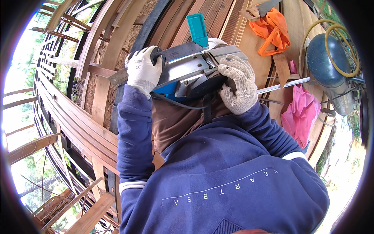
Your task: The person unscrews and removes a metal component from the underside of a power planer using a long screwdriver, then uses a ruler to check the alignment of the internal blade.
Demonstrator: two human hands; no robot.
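An electric hand planer (181, 71), with a blue body and a bright metal sole facing up, rests over my lap. My left hand (143, 70), in a white knit glove, wraps round the black knob at its left end. At the other end my gloved right hand (238, 84) curls its fingers onto the planer's side by the cutter slot; the thumb is lower, near a dark round part. Just beyond the planer is a try square with a teal handle (197, 30) and a grey marked blade (181, 50), partly hidden by the planer and my left hand.
Brown planks (218, 19) lie ahead. At the upper right are a hand saw (251, 13), an orange cloth (272, 31), a pink cloth or bag (300, 113) and a dark blue tank (327, 56) with a yellow hose (309, 29). Beams (83, 68) with gaps stand left.
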